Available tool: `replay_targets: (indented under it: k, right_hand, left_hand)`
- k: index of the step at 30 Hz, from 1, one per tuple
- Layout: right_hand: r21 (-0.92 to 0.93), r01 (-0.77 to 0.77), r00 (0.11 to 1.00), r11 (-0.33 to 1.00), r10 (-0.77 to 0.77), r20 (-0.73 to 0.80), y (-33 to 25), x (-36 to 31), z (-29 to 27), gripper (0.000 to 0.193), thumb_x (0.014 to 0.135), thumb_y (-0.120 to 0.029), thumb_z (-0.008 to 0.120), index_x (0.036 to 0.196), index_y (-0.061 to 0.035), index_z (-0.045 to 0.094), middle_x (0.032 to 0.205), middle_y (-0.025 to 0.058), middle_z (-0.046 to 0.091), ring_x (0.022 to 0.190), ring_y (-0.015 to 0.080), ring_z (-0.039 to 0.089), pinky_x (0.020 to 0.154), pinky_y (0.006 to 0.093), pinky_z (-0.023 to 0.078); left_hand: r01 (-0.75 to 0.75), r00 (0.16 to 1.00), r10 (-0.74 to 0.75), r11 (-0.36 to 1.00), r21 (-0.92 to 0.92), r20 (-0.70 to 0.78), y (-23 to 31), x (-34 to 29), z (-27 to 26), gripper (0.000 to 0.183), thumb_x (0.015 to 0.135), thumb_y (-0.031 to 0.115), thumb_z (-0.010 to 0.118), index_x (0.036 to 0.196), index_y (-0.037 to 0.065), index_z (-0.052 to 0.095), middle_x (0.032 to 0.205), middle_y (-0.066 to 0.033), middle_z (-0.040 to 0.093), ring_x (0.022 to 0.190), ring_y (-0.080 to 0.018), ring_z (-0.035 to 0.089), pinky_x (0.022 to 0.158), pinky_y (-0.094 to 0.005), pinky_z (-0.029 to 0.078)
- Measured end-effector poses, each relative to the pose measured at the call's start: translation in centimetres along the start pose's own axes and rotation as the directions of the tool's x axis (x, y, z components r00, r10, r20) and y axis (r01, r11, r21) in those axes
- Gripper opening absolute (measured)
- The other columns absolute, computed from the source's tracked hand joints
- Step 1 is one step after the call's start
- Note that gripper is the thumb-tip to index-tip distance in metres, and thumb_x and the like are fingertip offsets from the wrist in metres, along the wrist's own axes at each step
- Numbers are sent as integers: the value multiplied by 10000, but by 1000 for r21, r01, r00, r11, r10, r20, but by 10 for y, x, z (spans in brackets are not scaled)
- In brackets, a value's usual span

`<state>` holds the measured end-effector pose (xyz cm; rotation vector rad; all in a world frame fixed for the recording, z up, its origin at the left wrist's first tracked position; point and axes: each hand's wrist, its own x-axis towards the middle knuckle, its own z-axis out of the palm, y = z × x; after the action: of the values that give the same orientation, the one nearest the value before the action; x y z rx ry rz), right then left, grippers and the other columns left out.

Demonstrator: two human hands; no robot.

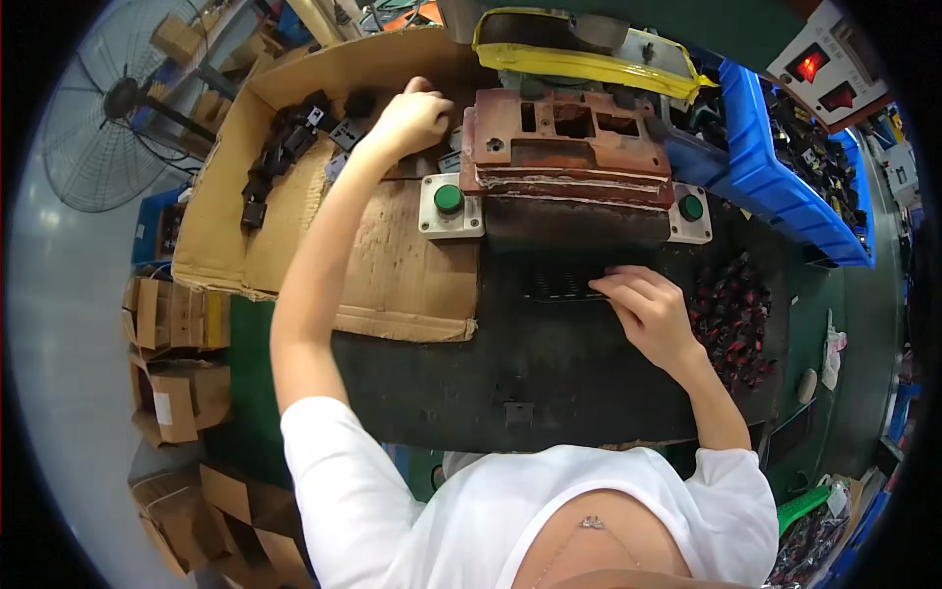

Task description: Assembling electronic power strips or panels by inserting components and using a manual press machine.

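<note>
My left hand [416, 120] is curled closed above the far part of a cut-open cardboard box [402, 280], beside the machine. Whatever its fingers may hold is hidden. Black plastic parts [285, 147] lie in a loose row in the box, left of that hand. On the dark work surface, my right hand [648, 306] pinches the right end of a flat black slotted plate [557, 285]. Behind the plate stands a machine with a reddish-brown fixture block [569, 147]. A small black square part [518, 412] lies near the front edge of the work surface.
Two green push buttons [447, 200] flank the block, one each side. A yellow-edged machine part [589, 64] overhangs it. Small black-and-red parts [734, 324] are heaped at right. Blue bins [775, 187] stand at the far right; a fan [120, 100] and cartons [172, 393] are at left.
</note>
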<state>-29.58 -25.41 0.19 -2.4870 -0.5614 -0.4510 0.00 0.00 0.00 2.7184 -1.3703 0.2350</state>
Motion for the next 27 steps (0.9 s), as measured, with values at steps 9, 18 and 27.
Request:
replay_targets:
  k: [9, 18, 27]
  right_hand:
    - [2, 10, 1000, 1000, -10, 4, -5, 1, 3, 240, 688, 38, 622, 908, -50, 655, 856, 73, 644, 869, 257, 617, 747, 352, 511]
    - [55, -8, 1000, 998, 7, 23, 0, -4, 1, 262, 668, 21, 624, 915, -59, 658, 878, 66, 639, 900, 253, 600, 763, 358, 503]
    - [50, 6, 1000, 999, -7, 30, -3, -1, 2, 274, 660, 32, 621, 916, -59, 657, 891, 64, 635, 899, 254, 593, 763, 357, 501]
  left_hand:
    - [11, 972, -85, 948, -319, -218, -17, -33, -31, 204, 811, 98, 594, 998, 22, 622, 959, -124, 607, 877, -241, 592, 789, -311, 459]
    - [239, 942, -75, 835, -496, 328, 15, -50, -29, 167, 859, 108, 579, 886, -56, 576, 732, -89, 588, 671, -150, 512, 632, -278, 426]
    - [159, 949, -207, 966, -205, -239, -54, -19, -13, 402, 802, 320, 629, 1058, 11, 600, 1073, -174, 589, 1007, -314, 547, 876, -378, 434]
